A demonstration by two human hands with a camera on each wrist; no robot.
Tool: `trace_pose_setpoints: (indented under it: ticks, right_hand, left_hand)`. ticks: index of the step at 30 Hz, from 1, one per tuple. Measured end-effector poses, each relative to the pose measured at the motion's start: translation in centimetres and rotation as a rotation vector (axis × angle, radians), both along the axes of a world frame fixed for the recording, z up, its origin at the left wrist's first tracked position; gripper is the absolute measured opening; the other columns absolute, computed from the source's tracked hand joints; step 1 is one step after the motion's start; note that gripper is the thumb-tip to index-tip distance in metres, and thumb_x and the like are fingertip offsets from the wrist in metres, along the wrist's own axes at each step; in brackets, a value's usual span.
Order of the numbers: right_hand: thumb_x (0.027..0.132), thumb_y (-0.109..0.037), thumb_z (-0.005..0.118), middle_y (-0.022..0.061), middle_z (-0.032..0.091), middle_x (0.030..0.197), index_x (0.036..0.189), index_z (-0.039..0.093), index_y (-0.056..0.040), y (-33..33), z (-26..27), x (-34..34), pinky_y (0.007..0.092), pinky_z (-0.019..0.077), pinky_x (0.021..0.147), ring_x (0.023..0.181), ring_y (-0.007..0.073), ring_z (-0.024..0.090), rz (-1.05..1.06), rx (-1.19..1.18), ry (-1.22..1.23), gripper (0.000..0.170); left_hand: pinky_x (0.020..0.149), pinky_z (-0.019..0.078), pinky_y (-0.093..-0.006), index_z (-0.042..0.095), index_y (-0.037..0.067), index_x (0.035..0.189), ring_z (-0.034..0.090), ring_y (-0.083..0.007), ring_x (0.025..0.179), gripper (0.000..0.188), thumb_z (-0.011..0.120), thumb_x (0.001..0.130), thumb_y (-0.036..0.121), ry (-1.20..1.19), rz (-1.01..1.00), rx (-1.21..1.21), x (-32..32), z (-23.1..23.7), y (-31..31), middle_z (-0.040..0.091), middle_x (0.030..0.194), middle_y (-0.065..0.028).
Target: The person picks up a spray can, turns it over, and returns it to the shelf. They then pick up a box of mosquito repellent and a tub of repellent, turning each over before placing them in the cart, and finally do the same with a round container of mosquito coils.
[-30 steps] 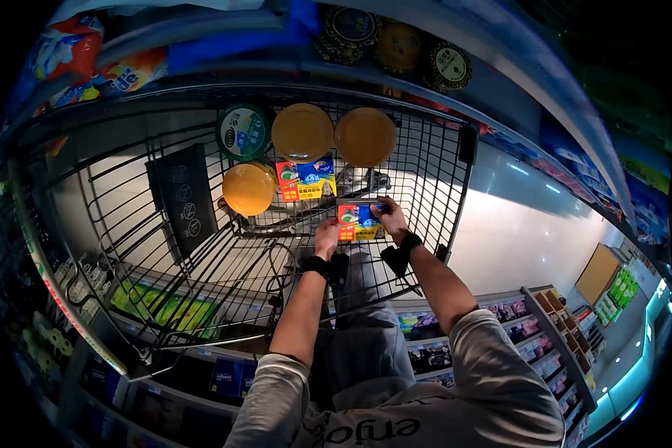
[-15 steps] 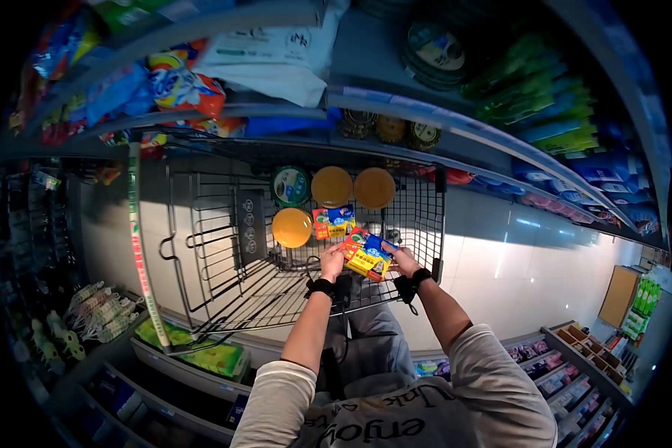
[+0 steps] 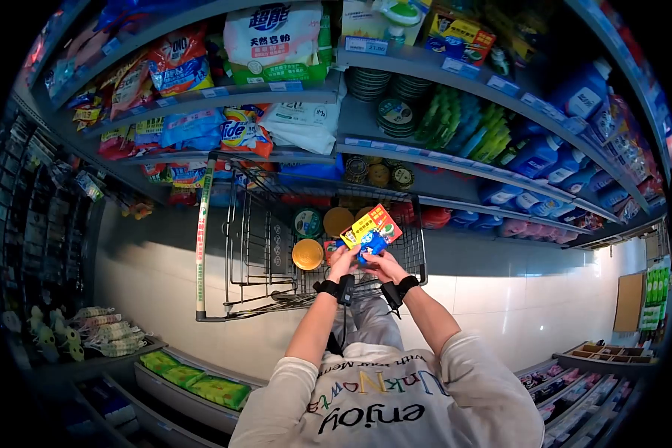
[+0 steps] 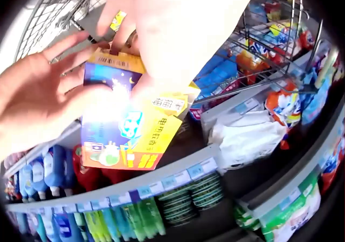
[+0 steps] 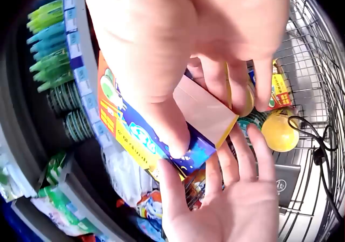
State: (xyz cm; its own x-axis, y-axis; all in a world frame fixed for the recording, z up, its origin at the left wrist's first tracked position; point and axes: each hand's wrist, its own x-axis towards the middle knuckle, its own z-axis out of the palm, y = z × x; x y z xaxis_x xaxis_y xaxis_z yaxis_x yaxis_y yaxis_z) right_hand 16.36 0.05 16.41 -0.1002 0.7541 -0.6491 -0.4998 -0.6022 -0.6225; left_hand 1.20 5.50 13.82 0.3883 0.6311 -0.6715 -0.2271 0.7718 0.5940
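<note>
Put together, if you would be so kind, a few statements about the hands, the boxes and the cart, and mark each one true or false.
1. The left hand and right hand both hold one printed box. True.
2. That box stands on a shelf. False: it is in the hands.
3. A second, similar box is in the cart. True.
4. The right hand holds a round yellow container. False: the round yellow container is in the cart.
5. A black band circles the left wrist. True.
</note>
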Motion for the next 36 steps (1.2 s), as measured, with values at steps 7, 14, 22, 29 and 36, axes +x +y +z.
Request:
trace_pose_setpoints:
  ticks: [7,14,22,29,36]
  right_hand:
    - [0.085,-0.037,0.057,0.0089,0.045,0.125,0.127,0.036,-0.0148,0.8,6.1,3.3,0.0555,0.0408,0.089,0.113,0.0284,0.044,-0.259,0.178,0.229,0.052]
    - [0.092,-0.037,0.045,0.0083,0.056,0.114,0.119,0.049,-0.009,2.0,10.5,4.6,0.0494,0.0456,0.083,0.098,0.0199,0.057,-0.156,0.326,0.061,0.039]
    - [0.092,-0.033,0.047,0.0104,0.053,0.118,0.12,0.047,-0.0071,1.2,10.5,2.7,0.0392,0.0475,0.084,0.104,0.0212,0.053,-0.2,0.385,0.118,0.038]
    - [0.091,-0.034,0.049,0.0087,0.052,0.12,0.121,0.047,-0.0093,1.4,9.5,2.3,0.0422,0.0465,0.084,0.107,0.0218,0.051,-0.189,0.335,0.113,0.039]
    - [0.091,-0.033,0.049,0.0075,0.051,0.122,0.122,0.047,-0.0106,1.6,10.2,2.3,0.0433,0.0466,0.084,0.107,0.0208,0.05,-0.175,0.349,0.113,0.038]
  left_hand:
    - [0.074,0.0436,-0.0375,0.045,0.012,0.123,0.057,-0.0132,0.09,0.047,0.065,0.081,0.018,-0.16,0.17,0.123,-1.6,5.2,1.1,0.058,0.106,-0.0003]
    - [0.081,0.0446,-0.0379,0.049,0.011,0.124,0.055,-0.014,0.098,0.043,0.06,0.085,0.022,-0.078,0.06,0.279,-2.6,13.1,1.9,0.059,0.106,-0.0007]
    - [0.09,0.0366,-0.0368,0.047,0.017,0.127,0.046,-0.0124,0.105,0.038,0.047,0.092,0.03,-0.234,0.049,0.283,-5.0,13.9,1.8,0.052,0.117,0.0019]
    - [0.09,0.0376,-0.0388,0.047,0.019,0.128,0.046,-0.014,0.106,0.037,0.048,0.091,0.027,-0.238,0.068,0.231,-5.7,13.5,1.7,0.051,0.117,0.0024]
    - [0.089,0.0388,-0.0379,0.046,0.017,0.128,0.047,-0.0135,0.103,0.038,0.048,0.092,0.028,-0.262,0.073,0.248,-5.6,13.5,1.8,0.052,0.115,0.0019]
